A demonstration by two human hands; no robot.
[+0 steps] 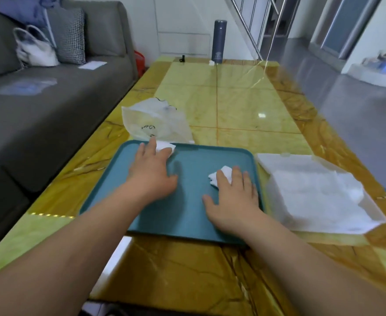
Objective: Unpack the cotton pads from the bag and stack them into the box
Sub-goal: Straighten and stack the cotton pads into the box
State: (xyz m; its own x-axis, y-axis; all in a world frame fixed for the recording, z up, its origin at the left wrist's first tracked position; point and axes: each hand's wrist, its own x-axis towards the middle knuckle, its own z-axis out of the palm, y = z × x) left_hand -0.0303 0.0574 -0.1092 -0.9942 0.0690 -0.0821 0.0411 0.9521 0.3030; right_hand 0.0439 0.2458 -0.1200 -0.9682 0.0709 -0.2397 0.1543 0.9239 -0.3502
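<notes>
A teal tray lies on the table in front of me. My left hand lies flat at the tray's far left corner, fingertips on a white cotton pad. My right hand lies flat on the tray's right side, its fingers over a second, crumpled cotton pad. A clear plastic bag with black printing sits just beyond the tray's far left corner. To the right of the tray stands an open translucent box with a layer of white pads inside.
The yellow marble table stretches ahead. A grey flask and a small black object stand at its far end. A grey sofa with a white handbag runs along the left. Grey floor lies to the right.
</notes>
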